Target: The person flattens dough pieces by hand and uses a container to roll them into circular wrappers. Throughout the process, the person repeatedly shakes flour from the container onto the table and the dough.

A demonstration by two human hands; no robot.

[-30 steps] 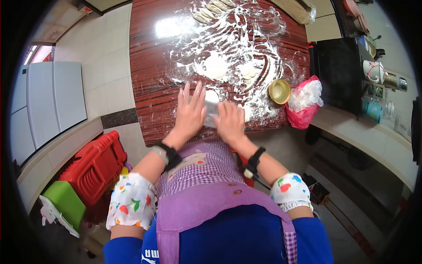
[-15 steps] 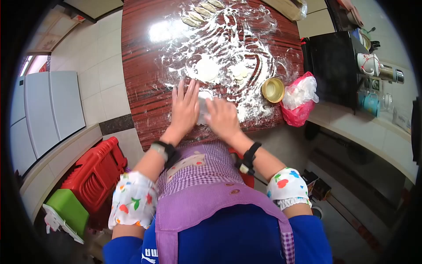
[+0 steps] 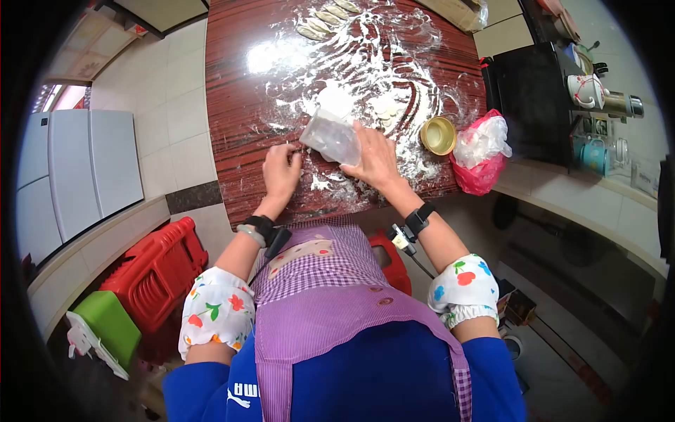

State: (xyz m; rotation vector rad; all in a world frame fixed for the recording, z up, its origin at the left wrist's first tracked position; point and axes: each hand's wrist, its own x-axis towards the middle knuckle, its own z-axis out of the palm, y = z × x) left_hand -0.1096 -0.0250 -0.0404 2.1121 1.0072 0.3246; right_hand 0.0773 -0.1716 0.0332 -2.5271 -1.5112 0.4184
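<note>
My right hand (image 3: 376,156) grips a see-through greyish piece (image 3: 330,136), roughly rectangular like clear plastic, by its right side, tilted over the floured table. To its left, my left hand (image 3: 281,171) is apart from the piece, low at the table, fingers curled in with nothing visible in them. Beyond the piece lies a white floury round (image 3: 336,98), partly covered by it. Pale small lumps (image 3: 387,109) sit in flour to the right of that. Several folded dumplings (image 3: 328,19) lie in a row at the far side.
A gold-coloured tin (image 3: 438,135) stands on the dark red table (image 3: 235,91), right of my right hand. Beside it, a pink and white plastic bag (image 3: 481,151) rests at the table edge. A brown paper package (image 3: 457,13) lies at the far right corner.
My right hand has lifted the clear piece off the table and turned it up to the right. My left hand, flat before, has drawn back toward me and curled its fingers.
</note>
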